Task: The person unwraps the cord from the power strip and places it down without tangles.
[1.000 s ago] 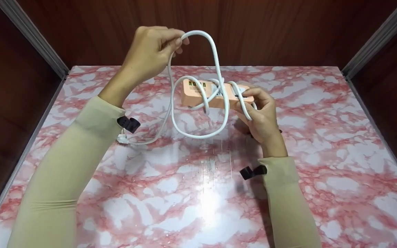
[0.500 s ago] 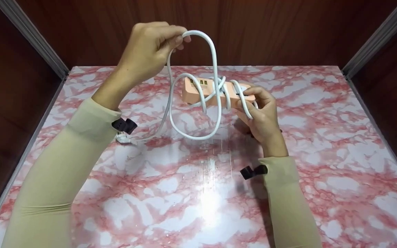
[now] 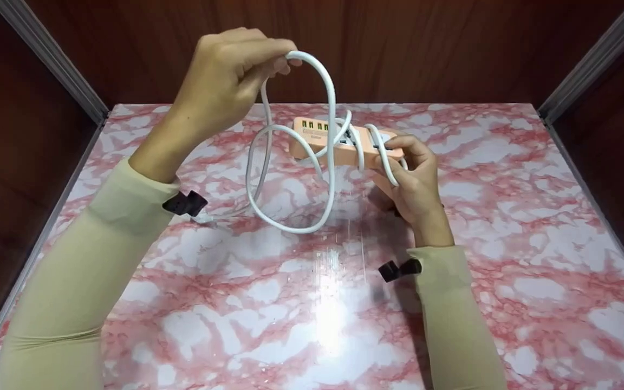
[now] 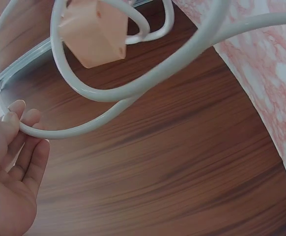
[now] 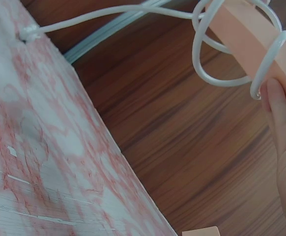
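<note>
The left hand (image 3: 222, 81) pinches a white cable (image 3: 331, 108) between thumb and fingers, high above the table's back edge. Below that grip the cable hangs in a large loop. An orange power strip (image 3: 307, 147) is held in the air by the right hand (image 3: 417, 184), which grips its right end. Turns of cable wrap loosely around the strip. In the left wrist view the left hand (image 4: 10, 172) has the cable (image 4: 79, 129) at its fingertips. The right wrist view has the right hand's fingers (image 5: 280, 110) along the strip (image 5: 246, 37). The plug (image 3: 202, 218) is near the left cuff.
A red and white marbled table (image 3: 268, 325) spreads below the hands. Dark wooden panels (image 3: 426, 49) stand behind it and at both sides, with metal strips at the corners. A small orange piece (image 5: 201, 231) shows at the bottom of the right wrist view.
The left hand has moved a little left and up, and the hanging loop has shifted left and lower. The plug has slid slightly right. The right hand and strip have barely moved.
</note>
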Action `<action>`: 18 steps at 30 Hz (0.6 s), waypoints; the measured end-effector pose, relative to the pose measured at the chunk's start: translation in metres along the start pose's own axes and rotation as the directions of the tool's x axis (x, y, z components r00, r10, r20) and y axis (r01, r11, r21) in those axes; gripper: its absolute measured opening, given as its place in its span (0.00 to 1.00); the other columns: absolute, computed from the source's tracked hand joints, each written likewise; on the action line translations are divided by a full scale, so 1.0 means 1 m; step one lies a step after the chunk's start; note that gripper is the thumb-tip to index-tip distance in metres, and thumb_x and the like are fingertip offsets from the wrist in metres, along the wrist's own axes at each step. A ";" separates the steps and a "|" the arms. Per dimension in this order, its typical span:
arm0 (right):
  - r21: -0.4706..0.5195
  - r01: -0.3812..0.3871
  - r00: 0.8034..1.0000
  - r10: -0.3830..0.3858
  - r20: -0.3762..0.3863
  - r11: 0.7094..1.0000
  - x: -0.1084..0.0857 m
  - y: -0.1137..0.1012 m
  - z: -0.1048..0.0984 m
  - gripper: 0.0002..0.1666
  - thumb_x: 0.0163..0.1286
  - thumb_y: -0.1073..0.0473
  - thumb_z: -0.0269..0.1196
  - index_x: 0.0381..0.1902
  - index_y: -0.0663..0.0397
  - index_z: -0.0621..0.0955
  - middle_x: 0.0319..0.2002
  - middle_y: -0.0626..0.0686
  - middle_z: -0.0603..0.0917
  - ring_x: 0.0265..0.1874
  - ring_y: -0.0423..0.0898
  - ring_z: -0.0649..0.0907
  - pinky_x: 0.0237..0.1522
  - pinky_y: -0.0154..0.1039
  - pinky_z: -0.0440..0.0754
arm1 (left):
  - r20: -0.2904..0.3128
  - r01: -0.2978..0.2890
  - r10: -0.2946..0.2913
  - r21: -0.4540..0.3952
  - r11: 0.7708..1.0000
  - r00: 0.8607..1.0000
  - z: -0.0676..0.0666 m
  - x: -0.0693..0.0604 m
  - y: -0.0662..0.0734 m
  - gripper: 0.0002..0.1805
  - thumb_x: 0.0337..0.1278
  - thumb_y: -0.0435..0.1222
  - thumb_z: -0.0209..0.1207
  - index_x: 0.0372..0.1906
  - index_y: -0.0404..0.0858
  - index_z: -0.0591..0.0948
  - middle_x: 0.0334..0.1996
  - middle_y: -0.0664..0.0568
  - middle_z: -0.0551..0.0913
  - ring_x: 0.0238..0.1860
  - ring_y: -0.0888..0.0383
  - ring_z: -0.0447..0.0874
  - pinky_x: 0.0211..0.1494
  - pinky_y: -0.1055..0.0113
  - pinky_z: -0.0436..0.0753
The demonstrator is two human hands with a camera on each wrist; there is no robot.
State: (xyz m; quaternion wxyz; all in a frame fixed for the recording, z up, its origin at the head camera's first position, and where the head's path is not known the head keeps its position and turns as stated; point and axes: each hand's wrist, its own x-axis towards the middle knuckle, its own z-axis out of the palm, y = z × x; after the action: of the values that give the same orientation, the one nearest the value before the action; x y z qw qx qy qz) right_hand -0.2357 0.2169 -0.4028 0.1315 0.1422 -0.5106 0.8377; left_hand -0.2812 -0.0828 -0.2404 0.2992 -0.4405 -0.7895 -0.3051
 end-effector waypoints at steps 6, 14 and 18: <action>0.012 0.024 1.000 -0.024 -0.011 1.000 0.001 0.000 0.000 0.10 0.62 0.69 0.78 0.38 0.57 0.86 0.45 0.56 0.81 0.40 0.45 0.82 0.41 0.34 0.89 | -0.028 -0.059 0.059 0.012 0.998 0.998 -0.007 -0.005 0.009 0.13 0.78 0.38 0.60 0.51 0.37 0.92 0.36 0.47 0.92 0.38 0.55 0.85 0.43 0.69 0.73; 0.006 0.049 0.999 -0.049 -0.015 0.999 0.001 0.000 -0.002 0.11 0.61 0.69 0.78 0.38 0.58 0.86 0.50 0.57 0.83 0.43 0.46 0.83 0.42 0.36 0.90 | -0.067 -0.066 0.068 0.029 0.997 0.995 -0.016 -0.018 0.012 0.10 0.73 0.38 0.63 0.46 0.40 0.93 0.34 0.49 0.91 0.32 0.54 0.76 0.41 0.67 0.67; 0.009 0.052 0.999 -0.052 -0.013 0.999 0.001 0.000 -0.001 0.10 0.62 0.73 0.75 0.38 0.58 0.86 0.50 0.56 0.83 0.40 0.45 0.83 0.41 0.35 0.89 | -0.101 -0.078 0.081 0.038 0.996 0.992 -0.024 -0.028 0.008 0.08 0.70 0.35 0.66 0.45 0.38 0.93 0.33 0.47 0.90 0.31 0.52 0.74 0.41 0.67 0.65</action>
State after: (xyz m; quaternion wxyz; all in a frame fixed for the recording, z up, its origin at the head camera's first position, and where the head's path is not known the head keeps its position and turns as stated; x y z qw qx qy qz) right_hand -0.2366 0.2182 -0.4027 0.1556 0.1507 -0.5022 0.8371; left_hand -0.2568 -0.1116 -0.2446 0.3586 -0.4504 -0.7599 -0.3017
